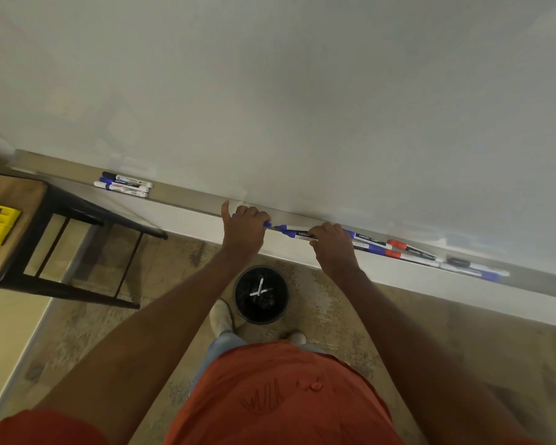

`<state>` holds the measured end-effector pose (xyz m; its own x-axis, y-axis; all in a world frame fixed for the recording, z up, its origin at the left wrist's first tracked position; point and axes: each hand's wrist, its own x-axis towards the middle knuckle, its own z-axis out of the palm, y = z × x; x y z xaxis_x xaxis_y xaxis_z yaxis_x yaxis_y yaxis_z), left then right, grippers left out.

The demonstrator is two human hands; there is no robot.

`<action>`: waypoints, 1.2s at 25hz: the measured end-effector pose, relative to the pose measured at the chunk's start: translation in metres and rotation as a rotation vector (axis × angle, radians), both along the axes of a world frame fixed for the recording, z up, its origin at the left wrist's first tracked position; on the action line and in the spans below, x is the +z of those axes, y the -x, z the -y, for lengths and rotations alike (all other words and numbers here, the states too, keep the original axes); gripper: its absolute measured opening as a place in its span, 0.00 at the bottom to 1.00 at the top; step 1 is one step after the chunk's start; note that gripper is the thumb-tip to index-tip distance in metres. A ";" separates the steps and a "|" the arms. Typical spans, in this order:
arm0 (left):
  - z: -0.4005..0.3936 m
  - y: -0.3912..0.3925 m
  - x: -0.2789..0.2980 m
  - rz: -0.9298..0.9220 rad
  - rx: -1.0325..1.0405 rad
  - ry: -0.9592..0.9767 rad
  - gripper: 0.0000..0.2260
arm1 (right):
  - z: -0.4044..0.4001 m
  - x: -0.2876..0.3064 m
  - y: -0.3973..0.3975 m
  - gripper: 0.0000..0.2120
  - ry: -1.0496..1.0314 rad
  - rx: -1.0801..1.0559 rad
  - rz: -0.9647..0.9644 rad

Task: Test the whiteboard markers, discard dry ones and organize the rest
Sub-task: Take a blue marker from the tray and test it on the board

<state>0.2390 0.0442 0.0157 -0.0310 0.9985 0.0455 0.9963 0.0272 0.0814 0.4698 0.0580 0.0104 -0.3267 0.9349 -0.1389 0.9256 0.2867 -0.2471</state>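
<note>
So the biggest thing in view is the whiteboard (302, 91), filling the whole top half, with no marks to be seen on it. Along its bottom edge the tray ledge (187, 195) is run on a slant, dropping toward the right. A wooden stool (10, 226) is parked at the far left, and a black bin (260, 295) is set on the floor right between the arms, with what look like two or three binned markers inside.

On the ledge, three sorted markers (124, 184) are lined up side by side well off to the left, while a loose pile of blue and red markers (395, 248) is spread to the right, just past the right hand.

A blue marker (297, 234) is pinched by the right hand (333, 247), fingers curled over the barrel. Its long axis lies along the ledge, capped end pointing left toward the left hand (243, 229), which is fisted around something small and blue, probably a cap, thumb sticking up.

The two hands are set just apart along that same axis, so the marker would likely be pulled or capped straight along the ledge line. The bin is about equally near both hands.
</note>
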 end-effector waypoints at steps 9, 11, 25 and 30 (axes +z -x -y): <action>0.031 -0.035 0.068 0.327 0.112 -0.009 0.09 | 0.027 0.034 -0.011 0.09 -0.040 -0.169 -0.366; 0.034 -0.039 0.088 0.481 0.095 -0.043 0.10 | 0.039 0.050 -0.009 0.11 -0.092 -0.205 -0.481; 0.063 -0.025 0.311 1.223 -0.134 -0.462 0.04 | 0.102 0.265 0.019 0.07 -0.306 -0.503 -1.439; 0.064 -0.013 0.360 1.298 -0.197 -0.665 0.07 | 0.098 0.313 0.036 0.09 -0.371 -0.493 -1.594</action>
